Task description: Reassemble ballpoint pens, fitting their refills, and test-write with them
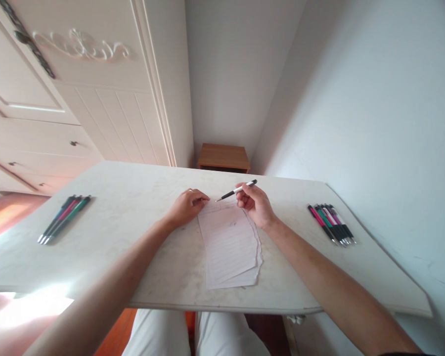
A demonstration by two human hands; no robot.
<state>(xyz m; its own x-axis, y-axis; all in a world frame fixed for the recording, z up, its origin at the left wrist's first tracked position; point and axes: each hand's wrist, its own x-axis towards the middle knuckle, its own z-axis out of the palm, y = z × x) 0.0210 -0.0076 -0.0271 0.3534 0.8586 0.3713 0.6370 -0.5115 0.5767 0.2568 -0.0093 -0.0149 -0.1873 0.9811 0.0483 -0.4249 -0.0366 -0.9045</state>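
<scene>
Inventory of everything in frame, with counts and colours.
pen in hand: one, black and white, over the top of the paper
lined paper: at least two sheets, white, table centre
left pens: at least three, dark blue, magenta, green, table's left
right pens: at least five, pink, green, white, purple with black grips, table's right
table: one, white, foreground
wardrobe: one, cream, upper left
wooden cabinet: one, brown, beyond table
walls: two, pale grey, back and right
floor: reddish-brown, lower left
trousers: one pair, white, below table edge
left hand: one, at paper's top left corner
right hand: one, holding pen

Marks (233, 224) on paper (230, 252) v. small, illegible
</scene>
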